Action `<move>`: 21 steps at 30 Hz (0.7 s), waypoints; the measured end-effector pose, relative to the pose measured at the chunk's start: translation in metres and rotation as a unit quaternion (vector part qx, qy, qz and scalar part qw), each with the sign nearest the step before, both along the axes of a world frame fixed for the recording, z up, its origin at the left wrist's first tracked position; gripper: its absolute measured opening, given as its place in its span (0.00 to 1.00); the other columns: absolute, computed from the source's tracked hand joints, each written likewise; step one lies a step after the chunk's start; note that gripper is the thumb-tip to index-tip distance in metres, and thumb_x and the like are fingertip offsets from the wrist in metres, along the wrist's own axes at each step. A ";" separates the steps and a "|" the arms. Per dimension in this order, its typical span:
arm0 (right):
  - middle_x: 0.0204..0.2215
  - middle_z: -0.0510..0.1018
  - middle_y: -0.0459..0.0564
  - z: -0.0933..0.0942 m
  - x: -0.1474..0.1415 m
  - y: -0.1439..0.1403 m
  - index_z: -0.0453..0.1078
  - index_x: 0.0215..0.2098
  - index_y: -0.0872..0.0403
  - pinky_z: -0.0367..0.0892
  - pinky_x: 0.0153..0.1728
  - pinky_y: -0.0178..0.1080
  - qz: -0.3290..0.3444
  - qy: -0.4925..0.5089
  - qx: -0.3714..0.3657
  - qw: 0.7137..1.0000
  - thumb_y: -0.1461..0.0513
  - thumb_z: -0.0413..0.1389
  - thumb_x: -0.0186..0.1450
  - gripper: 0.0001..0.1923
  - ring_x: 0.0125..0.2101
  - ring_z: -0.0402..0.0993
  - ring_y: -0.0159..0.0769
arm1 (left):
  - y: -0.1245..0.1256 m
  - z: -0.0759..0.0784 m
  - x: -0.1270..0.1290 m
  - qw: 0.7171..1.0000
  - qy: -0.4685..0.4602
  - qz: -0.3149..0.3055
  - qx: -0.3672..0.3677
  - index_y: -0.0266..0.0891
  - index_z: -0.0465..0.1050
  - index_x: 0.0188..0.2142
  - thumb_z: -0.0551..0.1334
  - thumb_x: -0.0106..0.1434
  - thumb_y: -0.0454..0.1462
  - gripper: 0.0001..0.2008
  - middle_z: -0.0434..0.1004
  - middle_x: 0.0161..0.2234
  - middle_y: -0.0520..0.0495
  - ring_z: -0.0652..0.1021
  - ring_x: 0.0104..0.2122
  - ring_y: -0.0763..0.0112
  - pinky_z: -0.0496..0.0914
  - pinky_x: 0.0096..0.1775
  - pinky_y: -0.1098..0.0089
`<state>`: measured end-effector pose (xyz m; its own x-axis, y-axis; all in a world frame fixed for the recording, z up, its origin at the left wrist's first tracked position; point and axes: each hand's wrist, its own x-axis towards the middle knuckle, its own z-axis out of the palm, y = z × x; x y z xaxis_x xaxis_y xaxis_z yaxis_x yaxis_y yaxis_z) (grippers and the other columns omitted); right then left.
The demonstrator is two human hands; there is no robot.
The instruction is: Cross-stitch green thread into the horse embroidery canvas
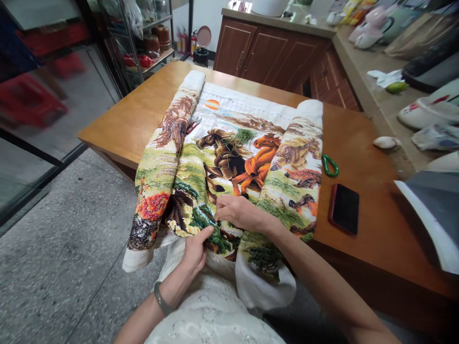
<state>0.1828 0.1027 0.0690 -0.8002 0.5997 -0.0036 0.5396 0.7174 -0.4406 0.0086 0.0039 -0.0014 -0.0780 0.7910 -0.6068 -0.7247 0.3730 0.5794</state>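
Note:
A large cross-stitch cloth [224, 184] with running horses, a hill scene and an orange sun lies over the table edge and my lap, its two sides rolled inward. My left hand [196, 249] grips its near edge, thumb on top and fingers underneath. Just above the stitched green patch, my right hand [238, 211] is closed in a pinch against the cloth; whatever sits between its fingertips is too small to make out. A tangle of green thread [245, 136] rests on the horses. Red-handled snips [193, 125] lie by the left roll.
On the wooden table [122, 112], right of the cloth, are a green looped handle [330, 165] and a dark phone [343, 209] in a red case. A cluttered counter [373, 114] runs along the right. Shelves [147, 43] stand behind, at the left.

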 end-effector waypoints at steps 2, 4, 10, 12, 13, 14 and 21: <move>0.34 0.76 0.49 -0.004 0.001 0.008 0.88 0.38 0.51 0.63 0.38 0.35 0.013 0.022 -0.031 0.999 0.73 0.59 0.75 0.18 0.37 0.72 0.36 | 0.000 0.000 0.000 1.000 0.006 0.000 0.002 0.45 0.80 0.36 0.84 0.42 0.36 0.22 0.90 0.37 0.50 0.86 0.55 0.49 0.77 0.64 0.55; 0.34 0.75 0.48 -0.005 0.001 0.011 0.88 0.38 0.51 0.62 0.38 0.35 0.020 0.023 -0.035 0.999 0.73 0.59 0.76 0.17 0.36 0.72 0.36 | 0.000 0.000 0.001 1.000 0.012 0.002 0.006 0.46 0.79 0.36 0.84 0.41 0.37 0.23 0.89 0.37 0.50 0.86 0.55 0.49 0.76 0.65 0.54; 0.34 0.76 0.52 0.000 -0.003 0.000 0.88 0.39 0.52 0.56 0.35 0.38 0.032 -0.020 0.048 0.998 0.73 0.57 0.77 0.19 0.38 0.69 0.39 | -0.001 0.001 0.001 1.000 0.006 -0.006 0.013 0.49 0.82 0.39 0.85 0.41 0.41 0.25 0.92 0.43 0.47 0.86 0.56 0.47 0.76 0.65 0.52; 0.34 0.77 0.53 -0.001 -0.003 -0.001 0.88 0.39 0.53 0.56 0.35 0.39 0.039 -0.016 0.056 0.998 0.73 0.56 0.77 0.19 0.38 0.69 0.40 | -0.001 0.000 0.001 1.000 0.008 -0.003 0.015 0.51 0.83 0.39 0.85 0.41 0.41 0.25 0.92 0.42 0.48 0.87 0.55 0.46 0.77 0.65 0.52; 0.34 0.77 0.53 -0.002 -0.003 0.000 0.87 0.39 0.54 0.56 0.35 0.39 0.045 -0.009 0.051 0.998 0.73 0.56 0.77 0.19 0.37 0.69 0.39 | -0.001 -0.001 0.001 1.000 0.010 0.002 0.017 0.50 0.83 0.39 0.85 0.41 0.41 0.25 0.92 0.41 0.49 0.87 0.54 0.47 0.77 0.64 0.52; 0.34 0.77 0.52 -0.005 -0.003 0.002 0.87 0.38 0.54 0.57 0.36 0.38 0.052 0.002 0.039 0.998 0.73 0.55 0.77 0.19 0.37 0.69 0.39 | -0.001 -0.001 0.001 1.000 0.012 0.007 0.020 0.49 0.83 0.39 0.85 0.40 0.41 0.25 0.91 0.40 0.49 0.87 0.53 0.47 0.77 0.64 0.52; 0.33 0.76 0.50 -0.019 0.004 0.020 0.87 0.39 0.54 0.64 0.39 0.36 0.071 0.098 -0.072 0.990 0.69 0.56 0.80 0.18 0.37 0.72 0.37 | 0.001 -0.001 0.001 1.000 0.009 0.019 0.023 0.47 0.84 0.40 0.86 0.38 0.38 0.27 0.92 0.41 0.51 0.88 0.49 0.52 0.80 0.58 0.58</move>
<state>0.1864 0.1228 0.0503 -0.8699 0.4862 0.0823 0.3330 0.7022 -0.6293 0.0100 0.0045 -0.0022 -0.1181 0.8146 -0.5679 -0.7272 0.3186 0.6081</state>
